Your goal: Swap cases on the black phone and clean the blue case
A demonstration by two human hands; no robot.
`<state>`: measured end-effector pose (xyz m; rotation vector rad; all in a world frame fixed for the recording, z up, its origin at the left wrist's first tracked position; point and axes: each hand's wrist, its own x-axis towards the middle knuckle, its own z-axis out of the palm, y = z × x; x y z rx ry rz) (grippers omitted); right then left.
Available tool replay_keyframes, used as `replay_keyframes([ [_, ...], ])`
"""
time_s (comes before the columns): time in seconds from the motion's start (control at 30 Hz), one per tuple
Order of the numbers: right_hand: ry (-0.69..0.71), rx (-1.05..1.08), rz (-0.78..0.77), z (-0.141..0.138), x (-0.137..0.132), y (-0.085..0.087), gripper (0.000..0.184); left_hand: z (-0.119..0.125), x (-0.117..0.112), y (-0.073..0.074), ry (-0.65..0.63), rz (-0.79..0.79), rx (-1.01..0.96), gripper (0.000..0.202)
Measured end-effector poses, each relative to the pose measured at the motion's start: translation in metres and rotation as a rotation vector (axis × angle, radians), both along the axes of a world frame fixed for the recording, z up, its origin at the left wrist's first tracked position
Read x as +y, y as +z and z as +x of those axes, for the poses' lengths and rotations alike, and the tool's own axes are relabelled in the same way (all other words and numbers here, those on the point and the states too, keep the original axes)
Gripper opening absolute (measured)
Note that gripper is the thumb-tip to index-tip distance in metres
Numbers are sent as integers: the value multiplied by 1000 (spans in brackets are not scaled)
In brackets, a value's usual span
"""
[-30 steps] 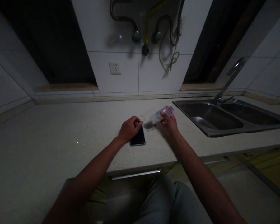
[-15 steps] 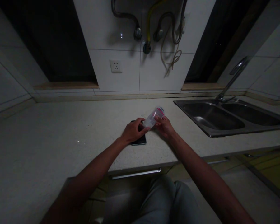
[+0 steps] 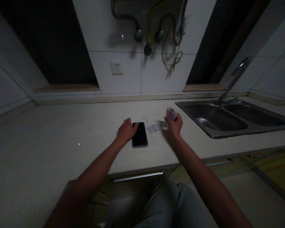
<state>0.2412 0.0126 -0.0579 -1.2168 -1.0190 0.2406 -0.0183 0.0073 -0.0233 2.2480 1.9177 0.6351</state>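
Right hand (image 3: 175,125): grip pinching pouch (image 3: 171,113), at phone's (image 3: 140,136) 2 o'clock. Pouch looks light, limp, slick; best pinched by edge. Left hand (image 3: 125,129): grip spread, thumb at phone's 11 o'clock corner. Phone flat on bench (image 3: 102,122), likely stiff, slippery, fragile; hold long sides.

The phone (image 3: 140,136) looks smooth and glossy, the packet (image 3: 171,113) filmy plastic, the sink (image 3: 215,134) shiny metal, the countertop (image 3: 61,133) matt.

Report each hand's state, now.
Left hand: open, thumb at the phone's edge.
Right hand: closed, holding the plastic bag with a pink stripe.
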Motion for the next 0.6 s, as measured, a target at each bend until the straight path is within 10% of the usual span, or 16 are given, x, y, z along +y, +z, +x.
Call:
replay_keyframes([
  [0.37,-103,44,-131,0,5,-3,37,8,-19,8,-52,-92,8,76],
  [0.6,-406,-294,261,-18,-28,23,39,19,-25,1,-74,-50,122,106],
])
